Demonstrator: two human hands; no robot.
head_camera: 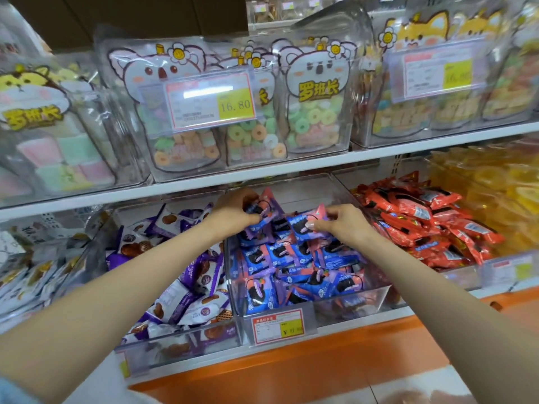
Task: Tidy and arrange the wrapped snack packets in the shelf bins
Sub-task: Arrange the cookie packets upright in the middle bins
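Two hands reach the back of the middle bin (358, 301), left hand (233, 209) gripping one blue packet (267, 212), right hand (344, 225) pinching another in its fingers (320, 227), likely to set them straight.

blue-pink packets (291, 258) | purple-white packets (186, 293) | red packets (431, 228) | orange shelf base (320, 357)

**What I cannot make out**

The lower price label (278, 326) is too blurred for me to read. At far left the white packets (29, 263) smear, and the right edge cuts off the yellow sweets (501, 196). The left hand (233, 209) hides part of the blue packet (264, 212) it grips. The right hand (342, 224) covers a corner of the second blue packet (303, 225).
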